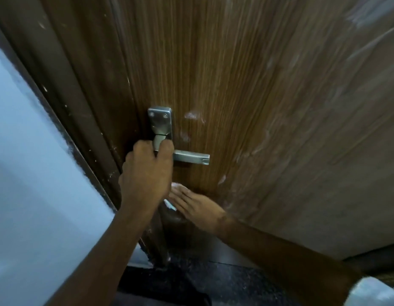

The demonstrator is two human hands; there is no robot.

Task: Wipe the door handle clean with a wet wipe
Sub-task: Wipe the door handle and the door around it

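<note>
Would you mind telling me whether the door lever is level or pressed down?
Level: the lever juts out horizontally while the left hand grips its base.

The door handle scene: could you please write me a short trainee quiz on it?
1. True or false: the left hand grips the door handle near its pivot.
2. Which hand holds the wet wipe? A) left B) right C) neither
3. Fill in: the lever's free end points toward the ____ of the picture.

Key: 1 true. 2 B; the right hand lies flat on it, low against the door. 3 right.
</note>
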